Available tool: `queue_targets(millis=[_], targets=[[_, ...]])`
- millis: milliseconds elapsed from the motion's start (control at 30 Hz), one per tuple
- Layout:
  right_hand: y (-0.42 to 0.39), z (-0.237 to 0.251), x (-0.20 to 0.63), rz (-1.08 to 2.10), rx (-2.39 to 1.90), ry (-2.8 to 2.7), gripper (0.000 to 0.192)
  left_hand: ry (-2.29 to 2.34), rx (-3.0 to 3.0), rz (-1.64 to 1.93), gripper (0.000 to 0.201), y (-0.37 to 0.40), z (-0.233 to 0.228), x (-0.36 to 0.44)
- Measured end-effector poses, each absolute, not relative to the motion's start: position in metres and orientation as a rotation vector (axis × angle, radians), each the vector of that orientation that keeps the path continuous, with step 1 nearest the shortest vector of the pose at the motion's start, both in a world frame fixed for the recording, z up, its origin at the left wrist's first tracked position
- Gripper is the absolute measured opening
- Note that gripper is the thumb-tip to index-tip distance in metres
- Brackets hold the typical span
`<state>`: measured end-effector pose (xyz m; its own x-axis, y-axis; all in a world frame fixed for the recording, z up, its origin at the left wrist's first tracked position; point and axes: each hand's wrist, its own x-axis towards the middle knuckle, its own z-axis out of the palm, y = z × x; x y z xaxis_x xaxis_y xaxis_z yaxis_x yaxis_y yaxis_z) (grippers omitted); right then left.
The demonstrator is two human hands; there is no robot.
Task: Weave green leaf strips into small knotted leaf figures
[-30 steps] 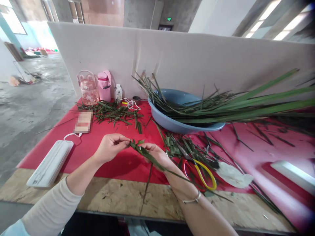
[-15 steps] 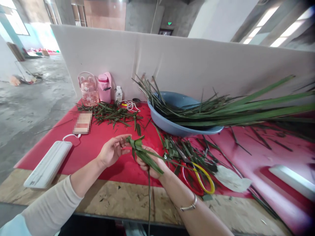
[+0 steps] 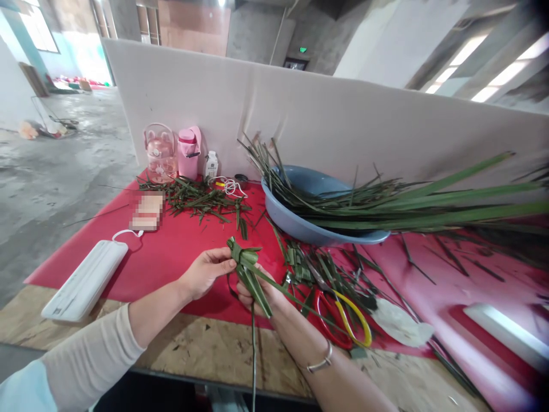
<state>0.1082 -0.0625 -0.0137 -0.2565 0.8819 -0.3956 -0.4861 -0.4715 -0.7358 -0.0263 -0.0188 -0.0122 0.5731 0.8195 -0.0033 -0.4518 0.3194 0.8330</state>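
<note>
A folded green leaf piece [image 3: 246, 269] is held upright over the red cloth [image 3: 180, 252], its thin stem hanging down past the table edge. My right hand [image 3: 259, 292] grips it from below and behind. My left hand [image 3: 208, 272] pinches its upper left part with the fingertips. Scissors with red and yellow handles [image 3: 343, 317] lie just right of my right wrist among cut leaf scraps [image 3: 317, 269].
A blue basin [image 3: 313, 229] holds long green leaves [image 3: 412, 203] reaching right. Pink bottles [image 3: 189, 151], a small white bottle [image 3: 210, 165], cable and leaf cuttings [image 3: 201, 200] sit at the back left. A white flat device [image 3: 83, 280] lies at left, a white divider [image 3: 343, 120] behind.
The leaf piece turned from lying flat between the hands to standing upright, more folded. Both hands drew closer together and nearer the table edge.
</note>
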Motion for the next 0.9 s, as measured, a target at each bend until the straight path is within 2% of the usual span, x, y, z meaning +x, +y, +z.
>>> queue_targets(millis=[167,333,500,733,900], targets=[[-0.056,-0.018,0.111,1.968,-0.871,-0.607,0.046,0.521,1.004,0.963,0.019,-0.014,-0.005,-0.031],[-0.052,-0.021,0.119,2.185,-0.706,-0.567,0.044,0.595,1.266,1.195,0.037,-0.003,0.005,-0.044],[-0.053,-0.018,0.121,2.239,-0.666,-0.556,0.038,0.662,1.609,1.227,0.013,0.002,0.006,-0.049],[-0.050,-0.018,0.109,1.839,-0.807,-0.622,0.023,0.815,1.438,1.191,0.015,-0.004,0.004,-0.045],[-0.052,-0.013,0.108,1.852,-0.840,-0.607,0.023,0.778,1.024,1.132,0.018,-0.002,-0.001,-0.037]])
